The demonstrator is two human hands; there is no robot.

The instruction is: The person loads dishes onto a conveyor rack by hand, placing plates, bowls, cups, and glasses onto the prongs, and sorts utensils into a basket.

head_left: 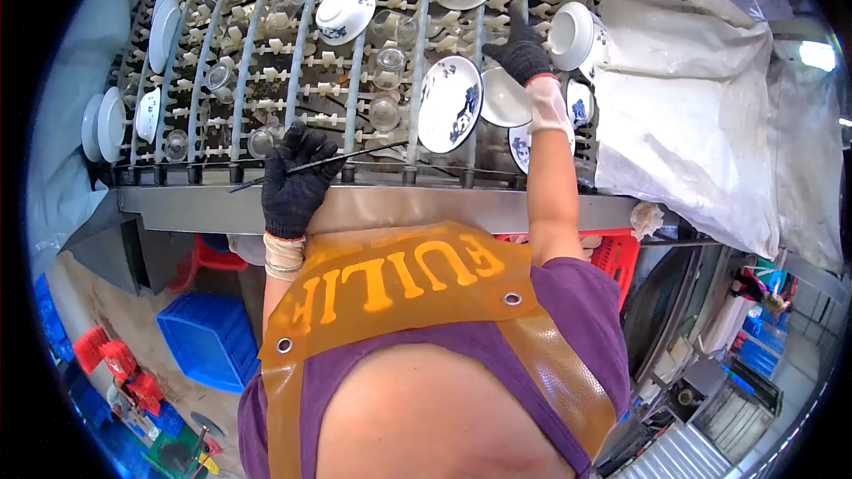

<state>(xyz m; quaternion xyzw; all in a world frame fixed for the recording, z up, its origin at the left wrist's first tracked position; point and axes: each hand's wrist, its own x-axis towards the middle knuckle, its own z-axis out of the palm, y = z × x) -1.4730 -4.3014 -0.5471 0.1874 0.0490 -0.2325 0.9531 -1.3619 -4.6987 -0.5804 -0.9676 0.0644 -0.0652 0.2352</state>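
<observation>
My left hand (pixel 297 179), in a black glove, is closed around a thin dark stick (pixel 368 152) like a chopstick, at the front edge of a rack-like conveyor (pixel 355 124). My right hand (pixel 522 55), also gloved in black, reaches over the conveyor's right side. Its thumb and a finger are spread, with nothing visible between them. Just right of it stands a white bowl (pixel 571 35). Below it lies another white bowl (pixel 506 99), partly covered by my wrist. A blue-patterned oval plate (pixel 449 105) leans to the left of that bowl.
Several clear glasses (pixel 390 58) and more bowls (pixel 345 15) sit among the conveyor's pegs. White plates (pixel 165 34) stand at the left. A metal ledge (pixel 399 208) runs along the front. A whitish sheet (pixel 683 115) hangs at the right. A blue crate (pixel 206 340) is on the floor.
</observation>
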